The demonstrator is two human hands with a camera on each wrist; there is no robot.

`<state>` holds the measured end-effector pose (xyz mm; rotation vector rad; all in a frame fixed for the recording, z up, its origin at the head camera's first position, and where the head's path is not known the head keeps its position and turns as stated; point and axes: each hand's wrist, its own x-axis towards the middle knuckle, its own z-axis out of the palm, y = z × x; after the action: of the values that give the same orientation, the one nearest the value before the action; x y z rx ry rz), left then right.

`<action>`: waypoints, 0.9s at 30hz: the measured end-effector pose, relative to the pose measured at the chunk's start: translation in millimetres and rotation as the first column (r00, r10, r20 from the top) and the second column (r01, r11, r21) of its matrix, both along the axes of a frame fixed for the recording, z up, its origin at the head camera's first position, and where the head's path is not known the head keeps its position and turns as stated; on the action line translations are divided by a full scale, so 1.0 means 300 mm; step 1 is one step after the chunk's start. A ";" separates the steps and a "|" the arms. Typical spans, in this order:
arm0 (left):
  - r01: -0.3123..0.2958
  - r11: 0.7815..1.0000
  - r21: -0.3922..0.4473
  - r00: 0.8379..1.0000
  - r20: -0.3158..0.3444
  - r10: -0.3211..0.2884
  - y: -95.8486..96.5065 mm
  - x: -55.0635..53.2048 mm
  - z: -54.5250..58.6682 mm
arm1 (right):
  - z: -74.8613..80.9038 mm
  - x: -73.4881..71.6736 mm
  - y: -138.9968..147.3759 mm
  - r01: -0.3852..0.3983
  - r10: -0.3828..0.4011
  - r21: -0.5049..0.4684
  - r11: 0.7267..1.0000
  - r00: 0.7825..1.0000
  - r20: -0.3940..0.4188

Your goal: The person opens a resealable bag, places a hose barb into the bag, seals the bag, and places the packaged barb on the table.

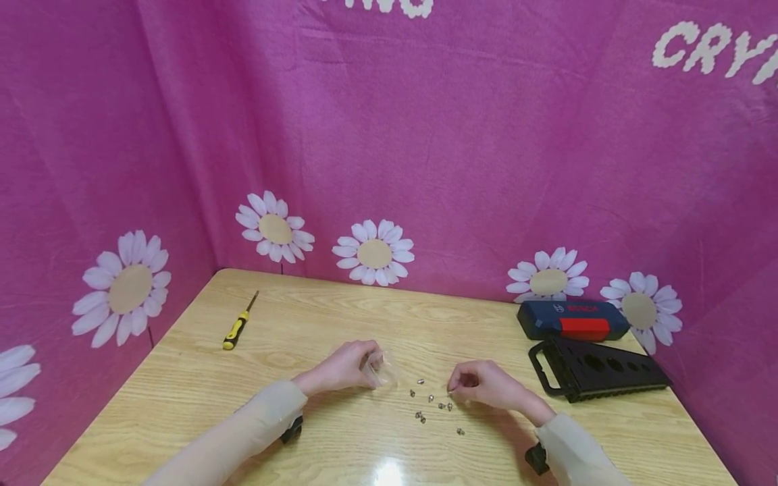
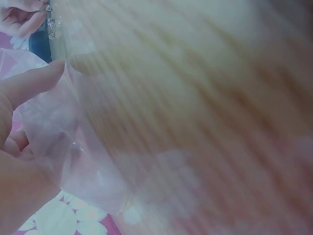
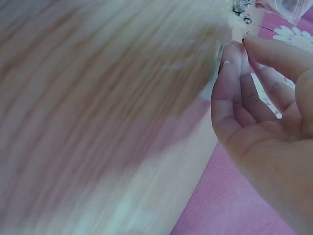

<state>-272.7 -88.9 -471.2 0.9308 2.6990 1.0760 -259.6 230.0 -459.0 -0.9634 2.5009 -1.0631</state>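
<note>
My left hand (image 1: 348, 366) holds a clear plastic bag (image 1: 383, 371) just above the table. In the left wrist view the thumb lies against the bag's thin film (image 2: 73, 142), which spreads out beyond the fingers. Several small shiny metal pieces, like short screws (image 1: 431, 398), lie scattered on the wood between the two hands. At the right side of this scatter, my right hand (image 1: 489, 385) has its thumb and fingertips brought together. A tiny dark bit (image 3: 243, 41) shows at the pinch in the right wrist view; its kind cannot be made out.
A yellow and black screwdriver (image 1: 238, 327) lies at the table's left. On the right, a dark blue Bosch case (image 1: 547, 318) with a red panel stands behind a black holder (image 1: 608, 371) with round holes and a handle. A pink cloth (image 1: 425, 169) with daisies hangs behind the table.
</note>
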 end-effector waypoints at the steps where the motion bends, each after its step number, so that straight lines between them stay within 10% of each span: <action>1: -0.002 1.000 0.000 1.000 0.001 0.002 0.001 0.000 0.000 | 0.003 -0.002 -0.003 0.005 -0.005 -0.005 1.000 1.000 -0.004; 27: -0.026 1.000 0.015 1.000 -0.005 0.026 -0.001 -0.010 -0.015 | 0.105 -0.072 -0.273 0.030 -0.037 -0.039 0.999 0.984 -0.174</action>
<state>-275.6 -89.1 -475.6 0.9043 2.7188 1.1012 -281.2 148.0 -427.6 -1.0719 2.6545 -1.0811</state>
